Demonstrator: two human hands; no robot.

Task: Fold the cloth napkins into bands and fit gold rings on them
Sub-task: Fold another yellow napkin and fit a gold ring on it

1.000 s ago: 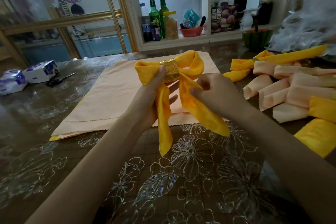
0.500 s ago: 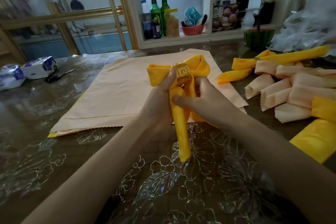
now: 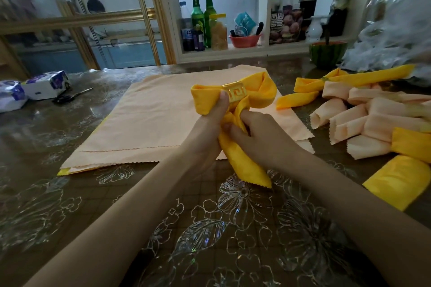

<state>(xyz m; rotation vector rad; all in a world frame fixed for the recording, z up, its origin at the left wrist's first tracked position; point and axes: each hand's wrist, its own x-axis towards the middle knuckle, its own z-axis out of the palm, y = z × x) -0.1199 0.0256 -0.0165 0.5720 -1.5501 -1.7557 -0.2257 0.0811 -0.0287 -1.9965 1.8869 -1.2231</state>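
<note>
Left hand and right hand, close together, both grip the yellow napkin below its gold ring, above the table. Peach cloths lie flat behind; folded napkins are piled right.

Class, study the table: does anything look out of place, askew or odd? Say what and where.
Mildly: a yellow cloth edge pokes out askew under the near-left corner of the flat peach cloths, and the rolled napkins lie heaped unevenly on the right.
</note>
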